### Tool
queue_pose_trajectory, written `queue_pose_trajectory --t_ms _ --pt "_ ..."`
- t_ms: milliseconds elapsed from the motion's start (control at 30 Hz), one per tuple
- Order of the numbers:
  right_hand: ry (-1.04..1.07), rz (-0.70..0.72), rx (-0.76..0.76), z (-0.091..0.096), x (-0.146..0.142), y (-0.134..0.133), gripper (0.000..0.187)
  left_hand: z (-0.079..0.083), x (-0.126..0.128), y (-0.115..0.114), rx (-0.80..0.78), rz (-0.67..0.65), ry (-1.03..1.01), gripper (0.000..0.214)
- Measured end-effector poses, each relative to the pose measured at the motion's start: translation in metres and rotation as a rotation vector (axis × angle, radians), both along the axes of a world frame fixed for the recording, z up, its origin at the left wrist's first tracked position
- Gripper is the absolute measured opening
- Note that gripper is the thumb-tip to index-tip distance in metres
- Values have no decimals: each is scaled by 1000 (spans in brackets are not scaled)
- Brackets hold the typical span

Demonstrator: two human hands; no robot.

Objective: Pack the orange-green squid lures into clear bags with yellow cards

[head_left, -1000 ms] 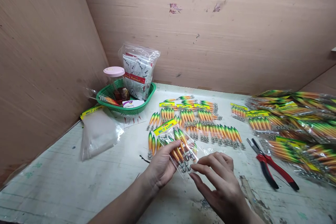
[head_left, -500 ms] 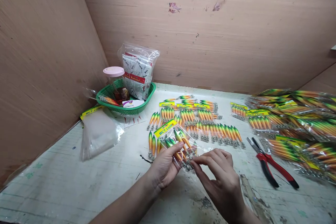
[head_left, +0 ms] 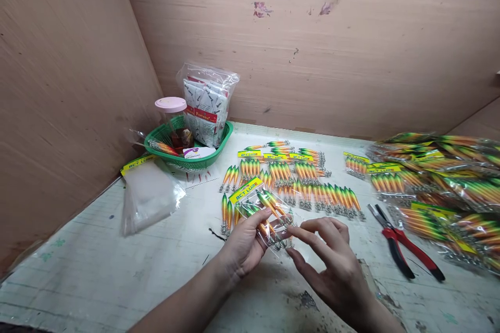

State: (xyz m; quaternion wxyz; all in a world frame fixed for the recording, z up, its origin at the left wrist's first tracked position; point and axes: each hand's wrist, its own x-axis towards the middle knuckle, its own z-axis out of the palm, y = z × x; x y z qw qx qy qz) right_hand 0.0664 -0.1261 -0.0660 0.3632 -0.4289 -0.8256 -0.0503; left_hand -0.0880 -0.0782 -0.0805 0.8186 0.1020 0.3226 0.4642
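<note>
My left hand [head_left: 244,243] grips a clear plastic packet of lures [head_left: 261,209] with a yellow "BCT LURE" header, holding it just above the table. The packet holds several green-and-orange lures. My right hand [head_left: 332,265] is at the packet's lower end, thumb and fingertips pinching its open edge. Loose lures [head_left: 312,187] of the same colours lie in rows on the table right behind the packet.
Red-handled pliers [head_left: 406,247] lie to the right. A heap of filled lure packets [head_left: 441,187] covers the right side. A green basket [head_left: 187,146] with a pink-lidded jar and a bagged stack stands at the back left, empty clear bags [head_left: 150,195] beside it. Wooden walls enclose the table.
The right hand's fingers have slid along the packet's lower edge and shifted slightly right. The left hand keeps its hold with the packet almost unmoved.
</note>
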Motion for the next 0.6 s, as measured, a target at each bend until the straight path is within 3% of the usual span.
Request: queue_pose_trajectory --t_ms 267,400,600 --pt "116 -100 53 -3 -6 2 11 -2 0 -3 43 -58 -6 13" --pt "132 -103 64 -1 -7 0 12 2 1 -3 36 -51 1 13" --pt "164 -234 78 -3 -4 1 12 2 0 -3 35 -52 -46 23"
